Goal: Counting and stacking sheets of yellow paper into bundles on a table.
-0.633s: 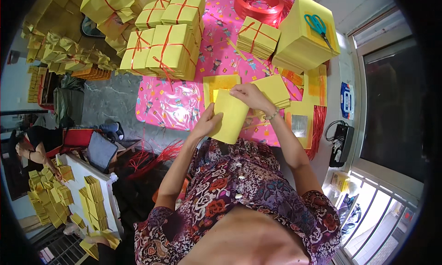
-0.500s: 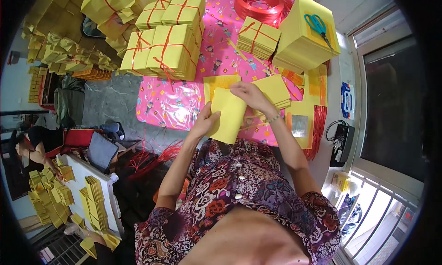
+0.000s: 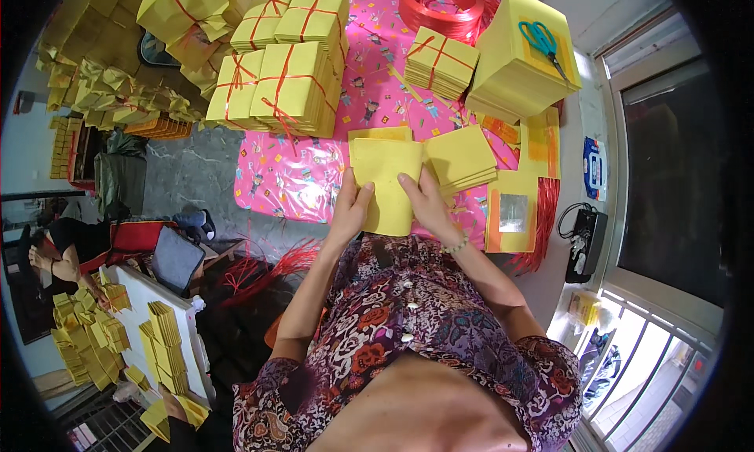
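Note:
A folded sheet of yellow paper is held upright between my two hands, just in front of my body at the table's near edge. My left hand grips its left edge, thumb on the near face. On the right edge, my right hand closes the same way, its thumb lying on the paper and its other fingers mostly hidden behind. Another yellow sheet peeks out beyond the top of the held one. To the right of it lies a low stack of folded yellow papers on the pink patterned tablecloth.
Bundles of yellow paper tied with red ribbon stand at the far left. Beyond the low stack are a small tied bundle, a red ribbon coil and a tall yellow stack bearing teal-handled scissors. Other people's hands show at lower left.
My right hand has come down from the paper's top to its right edge and now grips it there. The paper has turned from slanted to nearly straight.

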{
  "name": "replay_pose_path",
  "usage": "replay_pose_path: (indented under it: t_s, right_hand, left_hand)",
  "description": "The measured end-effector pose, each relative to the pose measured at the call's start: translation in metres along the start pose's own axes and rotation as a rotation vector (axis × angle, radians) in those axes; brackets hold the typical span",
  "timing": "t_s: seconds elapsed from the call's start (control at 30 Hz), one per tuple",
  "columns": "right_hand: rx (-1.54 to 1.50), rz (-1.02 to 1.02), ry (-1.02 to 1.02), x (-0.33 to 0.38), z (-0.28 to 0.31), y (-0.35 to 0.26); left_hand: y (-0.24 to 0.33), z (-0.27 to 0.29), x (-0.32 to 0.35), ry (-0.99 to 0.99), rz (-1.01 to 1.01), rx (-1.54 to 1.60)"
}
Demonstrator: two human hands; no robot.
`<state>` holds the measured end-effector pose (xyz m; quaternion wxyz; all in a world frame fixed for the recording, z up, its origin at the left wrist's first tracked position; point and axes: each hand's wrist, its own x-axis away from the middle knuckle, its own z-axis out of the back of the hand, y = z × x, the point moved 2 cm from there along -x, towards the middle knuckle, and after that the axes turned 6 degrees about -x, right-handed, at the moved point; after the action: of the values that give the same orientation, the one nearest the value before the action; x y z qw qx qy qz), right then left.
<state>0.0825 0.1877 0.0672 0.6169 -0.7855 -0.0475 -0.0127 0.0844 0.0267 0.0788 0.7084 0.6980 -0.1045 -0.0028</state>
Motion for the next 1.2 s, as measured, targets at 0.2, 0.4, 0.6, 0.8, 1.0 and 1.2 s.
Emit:
replay_pose_path:
  t_s: [0.2, 0.4, 0.6, 0.8, 1.0, 1.2]
  right_hand:
    - [-0.051, 0.005, 0.011, 0.002, -0.006, -0.014]
    - [-0.075, -0.072, -0.006, -0.006, 0.001, -0.023]
    - [-0.051, -0.048, 0.035, -0.015, 0.011, -0.024]
    - [-0.024, -0.054, 0.001, -0.017, 0.012, -0.022]
    - [0.217, -0.259, -0.154, 0.002, 0.003, -0.005]
    - [0.084, -0.358, -0.189, 0.016, -0.014, 0.010]
  left_hand:
    - [0.013, -0.004, 0.005, 0.016, 0.028, 0.080]
    - [0.020, 0.000, 0.009, 0.006, 0.021, 0.098]
    - [0.011, 0.005, 0.014, 0.030, 0.010, 0.118]
    - [0.003, 0.006, 0.018, 0.051, 0.034, 0.158]
    - [-0.010, 0.017, 0.027, 0.094, 0.060, 0.120]
    - [-0.028, 0.032, 0.039, 0.133, 0.086, 0.115]
